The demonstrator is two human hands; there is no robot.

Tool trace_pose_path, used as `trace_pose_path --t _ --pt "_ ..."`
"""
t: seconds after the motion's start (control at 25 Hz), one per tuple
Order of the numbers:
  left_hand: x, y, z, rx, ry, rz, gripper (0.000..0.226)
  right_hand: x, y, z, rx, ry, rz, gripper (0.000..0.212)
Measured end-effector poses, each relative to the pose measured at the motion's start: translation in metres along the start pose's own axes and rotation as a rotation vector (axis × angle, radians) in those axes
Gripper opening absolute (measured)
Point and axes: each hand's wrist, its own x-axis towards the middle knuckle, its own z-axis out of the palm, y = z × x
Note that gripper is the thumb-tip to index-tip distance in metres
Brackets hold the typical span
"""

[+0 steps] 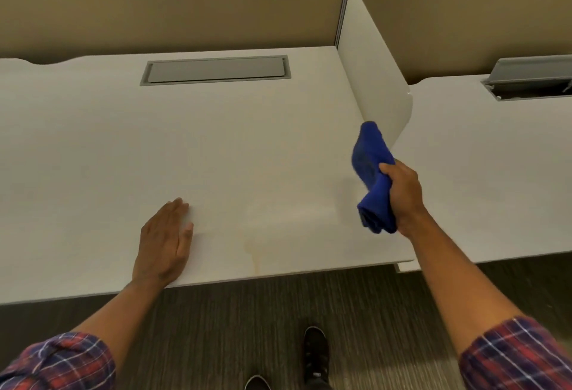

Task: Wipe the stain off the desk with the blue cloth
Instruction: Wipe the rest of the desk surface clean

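The blue cloth [371, 169] is bunched up in my right hand [402, 194], which holds it in the air above the right part of the white desk [154, 141]. A faint yellowish stain [278, 228] spreads over the desk near its front edge, between my two hands and to the left of the cloth. My left hand [164, 241] lies flat on the desk at the front edge, fingers together, with nothing in it.
A grey cable hatch [216, 70] sits closed at the back of the desk. A white divider panel [374, 79] stands along the right side, with a second desk [479, 172] beyond it. Tan partition walls carry labels 385 and 386. My shoes [314, 355] stand on the carpet below.
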Motion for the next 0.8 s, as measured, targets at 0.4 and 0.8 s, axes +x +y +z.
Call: trace_pose_path --t 0.4,0.8 --pt "0.003 0.001 0.004 0.075 -0.006 -0.022 0.065 0.048 0.089 0.008 -1.448 -0.194 -0.431 0.078" --pt "0.037 0.017 0.001 0.026 0.021 -0.134 0.065 0.036 0.075 0.054 -0.732 -0.465 -0.275 0.056"
